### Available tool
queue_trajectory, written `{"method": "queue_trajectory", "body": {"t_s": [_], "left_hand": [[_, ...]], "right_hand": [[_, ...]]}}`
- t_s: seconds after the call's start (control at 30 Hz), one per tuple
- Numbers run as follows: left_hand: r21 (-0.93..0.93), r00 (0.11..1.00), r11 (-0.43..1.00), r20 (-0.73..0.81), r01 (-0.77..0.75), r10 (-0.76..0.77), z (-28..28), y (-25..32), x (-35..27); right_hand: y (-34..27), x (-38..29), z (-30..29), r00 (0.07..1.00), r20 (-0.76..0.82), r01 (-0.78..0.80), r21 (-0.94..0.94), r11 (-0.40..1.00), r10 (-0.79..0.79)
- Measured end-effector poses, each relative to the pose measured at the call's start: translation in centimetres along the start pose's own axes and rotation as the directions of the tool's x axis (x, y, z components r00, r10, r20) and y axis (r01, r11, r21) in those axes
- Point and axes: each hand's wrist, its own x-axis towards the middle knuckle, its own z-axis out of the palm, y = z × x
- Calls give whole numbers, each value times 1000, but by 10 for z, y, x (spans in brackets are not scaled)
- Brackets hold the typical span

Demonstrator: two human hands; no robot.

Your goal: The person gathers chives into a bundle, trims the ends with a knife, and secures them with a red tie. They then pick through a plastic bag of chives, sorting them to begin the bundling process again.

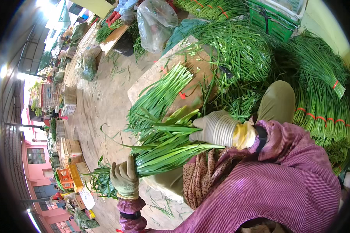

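Observation:
My left hand (124,177), in a pale knit glove, is closed around the leaf ends of a loose bunch of Chinese chives (166,148), with tips trailing past it. Gloved in grey stripes, my right hand (217,128) grips the same bunch near its other end, over my lap. Just beyond it, another pile of chives (163,96) lies on a board (151,78), pale cut ends together. Small red bands (182,95) lie on the board beside that pile. A heap of loose chive leaves (239,52) is at the board's far right.
Chive bundles tied with red bands (323,116) are stacked at the right, near my knee (277,99). A green plastic crate (271,20) stands behind. At the top are a clear plastic bag (156,26) and another person's red-gloved hand (113,18) on greens. Scraps litter the concrete floor (105,96).

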Motion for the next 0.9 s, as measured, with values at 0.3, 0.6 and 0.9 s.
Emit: {"method": "queue_trajectory", "body": {"t_s": [0.3, 0.6, 0.9], "left_hand": [[31, 1000, 999, -13, 13, -13, 6, -5, -1], [-66, 961, 971, 178, 228, -214, 11, -8, 5], [-238, 899, 909, 364, 343, -244, -1, 1, 25]], "right_hand": [[36, 13, -55, 825, -360, 108, -656, 747, -435], [96, 28, -132, 851, -449, -443, -335, 831, 273], [57, 56, 1, 956, -153, 292, 570, 768, -250]]}}
